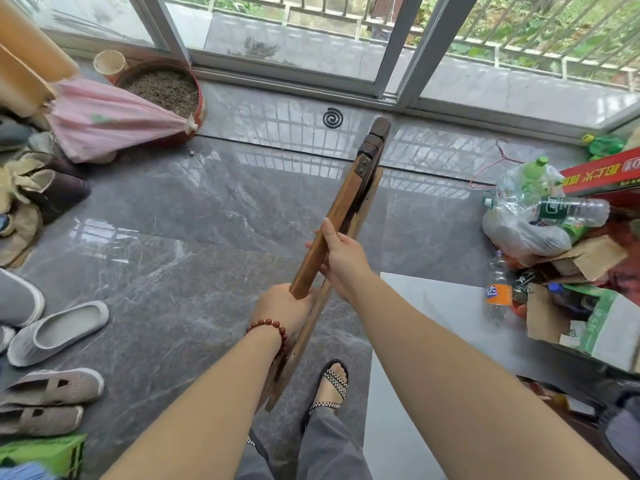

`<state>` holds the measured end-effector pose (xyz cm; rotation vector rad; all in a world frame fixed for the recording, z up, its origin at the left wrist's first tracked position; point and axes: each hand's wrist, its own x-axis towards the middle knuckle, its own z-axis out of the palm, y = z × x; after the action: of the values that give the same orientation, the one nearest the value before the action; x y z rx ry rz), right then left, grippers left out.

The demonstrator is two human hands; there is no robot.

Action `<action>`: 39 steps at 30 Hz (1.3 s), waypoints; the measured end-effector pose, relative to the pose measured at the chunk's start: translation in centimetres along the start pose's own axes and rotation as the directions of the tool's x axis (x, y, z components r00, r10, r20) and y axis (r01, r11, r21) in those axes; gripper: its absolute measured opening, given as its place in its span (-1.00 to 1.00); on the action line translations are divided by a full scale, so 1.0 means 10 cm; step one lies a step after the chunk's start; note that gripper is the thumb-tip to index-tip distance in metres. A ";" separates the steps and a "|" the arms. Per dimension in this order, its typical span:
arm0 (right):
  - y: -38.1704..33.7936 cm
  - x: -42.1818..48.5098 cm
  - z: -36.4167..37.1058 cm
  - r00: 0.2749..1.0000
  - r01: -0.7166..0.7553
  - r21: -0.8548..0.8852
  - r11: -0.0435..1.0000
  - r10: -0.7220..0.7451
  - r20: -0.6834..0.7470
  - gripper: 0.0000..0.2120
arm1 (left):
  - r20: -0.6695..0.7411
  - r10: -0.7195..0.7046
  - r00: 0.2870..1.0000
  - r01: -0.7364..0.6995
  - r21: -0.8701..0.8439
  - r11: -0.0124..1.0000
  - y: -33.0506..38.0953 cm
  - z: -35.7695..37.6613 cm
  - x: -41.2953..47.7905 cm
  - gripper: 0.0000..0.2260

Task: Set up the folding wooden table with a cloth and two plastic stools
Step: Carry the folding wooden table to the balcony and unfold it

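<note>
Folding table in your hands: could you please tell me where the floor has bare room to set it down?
The widest bare patch for the table is the grey floor ahead, bordered by the umbrella and shoes on the left, the bottles and boxes on the right, and the door track beyond. Both sides are crowded.

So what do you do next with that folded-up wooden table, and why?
Probably swing the legs away from the top to start opening it. The folding wooden table is folded flat and held edge-on above the floor. The right hand grips a wooden bar and the left hand holds the lower part, so it cannot stand yet.
</note>
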<state>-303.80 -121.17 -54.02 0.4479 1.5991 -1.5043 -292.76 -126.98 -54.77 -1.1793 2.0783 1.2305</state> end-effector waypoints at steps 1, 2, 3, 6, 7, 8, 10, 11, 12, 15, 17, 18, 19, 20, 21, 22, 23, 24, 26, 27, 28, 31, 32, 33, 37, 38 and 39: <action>0.00 -0.03 0.02 1.000 -0.019 0.055 0.998 0.018 0.019 -0.68 | 0.034 0.004 0.999 -0.003 -0.030 1.000 0.01 -0.01 0.00 -0.68; 0.00 -0.06 0.04 0.999 -0.036 0.103 0.994 0.033 0.030 -0.69 | 0.061 0.010 0.998 -0.006 -0.061 0.998 0.02 -0.02 -0.01 -0.65; 0.00 -0.07 0.06 0.999 -0.043 0.137 0.990 0.040 0.031 -0.69 | 0.075 0.019 0.997 -0.012 -0.087 0.996 0.03 -0.01 -0.03 -0.64; 0.04 -0.10 0.11 0.999 -0.035 0.225 0.974 0.034 0.006 -0.73 | 0.040 0.043 0.998 -0.038 -0.126 0.991 0.03 0.03 -0.07 -0.65; 0.05 -0.10 0.12 0.999 -0.032 0.242 0.970 0.033 -0.002 -0.75 | 0.018 0.052 0.998 -0.049 -0.139 0.989 0.03 0.05 -0.08 -0.64; 0.05 -0.10 0.12 0.999 -0.031 0.252 0.967 0.034 -0.008 -0.77 | 0.001 0.057 0.998 -0.056 -0.145 0.988 0.03 0.07 -0.09 -0.62; 0.06 -0.13 0.11 0.999 -0.030 0.257 0.966 0.035 -0.015 -0.78 | -0.020 0.061 0.998 -0.064 -0.160 0.985 0.03 0.11 -0.11 -0.61; 0.07 -0.13 0.10 0.999 -0.028 0.261 0.965 0.033 -0.013 -0.78 | -0.022 0.062 0.998 -0.065 -0.173 0.983 0.03 0.13 -0.14 -0.62; 0.09 -0.14 0.09 1.000 -0.025 0.266 0.964 0.028 -0.008 -0.79 | -0.021 0.059 0.998 -0.062 -0.177 0.982 0.03 0.15 -0.17 -0.63; 0.14 -0.16 0.08 1.000 -0.010 0.236 0.972 0.008 0.008 -0.77 | -0.043 0.028 0.999 -0.035 -0.181 0.983 0.03 0.24 -0.24 -0.66; 0.15 -0.17 0.11 1.000 -0.006 0.188 0.982 0.002 0.020 -0.74 | -0.070 -0.002 0.998 -0.013 -0.213 0.977 0.03 0.26 -0.27 -0.68; 0.15 -0.16 0.14 1.000 -0.011 0.161 0.987 0.007 0.029 -0.73 | -0.081 -0.017 0.997 -0.002 -0.231 0.973 0.02 0.26 -0.27 -0.70; 0.14 -0.16 0.18 0.999 -0.018 0.132 0.991 0.012 0.041 -0.73 | -0.088 -0.037 0.995 0.014 -0.248 0.969 0.01 0.25 -0.27 -0.71; 0.14 -0.15 0.22 0.998 -0.022 0.107 0.994 0.016 0.058 -0.73 | -0.096 -0.056 0.994 0.029 -0.265 0.964 -0.01 0.22 -0.26 -0.72; 0.15 -0.15 0.27 0.997 -0.023 0.089 0.996 0.016 0.076 -0.73 | -0.101 -0.070 0.992 0.039 -0.281 0.959 -0.04 0.20 -0.26 -0.71; 0.16 -0.15 0.32 0.996 -0.025 0.082 0.996 0.017 0.093 -0.74 | -0.105 -0.076 0.992 0.042 -0.296 0.954 -0.08 0.17 -0.26 -0.71; 0.18 -0.14 0.38 0.994 -0.030 0.081 0.996 0.021 0.107 -0.73 | -0.109 -0.079 0.991 0.042 -0.311 0.949 -0.12 0.15 -0.25 -0.70; 0.20 -0.14 0.43 0.992 -0.037 0.083 0.996 0.027 0.123 -0.73 | -0.110 -0.086 0.990 0.045 -0.329 0.943 -0.16 0.12 -0.25 -0.69; 0.22 -0.12 0.52 0.989 -0.039 0.072 0.997 0.028 0.147 -0.72 | -0.101 -0.099 0.990 0.056 -0.362 0.930 -0.21 0.08 -0.23 -0.67; 0.22 -0.10 0.55 0.988 -0.032 0.057 0.998 0.023 0.151 -0.72 | -0.092 -0.103 0.990 0.062 -0.372 0.926 -0.23 0.05 -0.21 -0.66; 0.21 -0.08 0.59 0.988 -0.025 0.042 0.999 0.018 0.153 -0.72 | -0.086 -0.106 0.991 0.066 -0.379 0.923 -0.24 0.03 -0.18 -0.67; 0.20 -0.04 0.68 0.986 -0.020 0.012 1.000 0.018 0.163 -0.71 | -0.075 -0.099 0.992 0.061 -0.401 0.914 -0.29 -0.05 -0.11 -0.68; 0.20 -0.04 0.71 0.987 -0.022 0.006 1.000 0.020 0.160 -0.70 | -0.064 -0.088 0.994 0.055 -0.405 0.912 -0.32 -0.08 -0.10 -0.69; 0.20 -0.04 0.73 0.988 -0.020 0.000 1.000 0.019 0.156 -0.70 | -0.047 -0.076 0.996 0.050 -0.413 0.909 -0.35 -0.10 -0.10 -0.69; 0.21 -0.04 0.80 0.988 -0.006 -0.024 1.000 0.009 0.153 -0.68 | 0.057 0.009 0.998 0.015 -0.409 0.912 -0.42 -0.25 -0.10 -0.66; 0.22 -0.05 0.80 0.989 0.005 -0.034 0.999 0.000 0.146 -0.68 | 0.084 0.031 0.996 0.005 -0.401 0.916 -0.44 -0.29 -0.11 -0.66; 0.22 -0.06 0.80 0.991 0.018 -0.059 0.998 -0.010 0.135 -0.67 | 0.104 0.052 0.993 -0.007 -0.394 0.919 -0.46 -0.32 -0.12 -0.67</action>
<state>-299.11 -128.07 -54.05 0.2961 1.5396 -1.4616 -288.14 -130.29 -54.51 -1.2126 1.8222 1.7463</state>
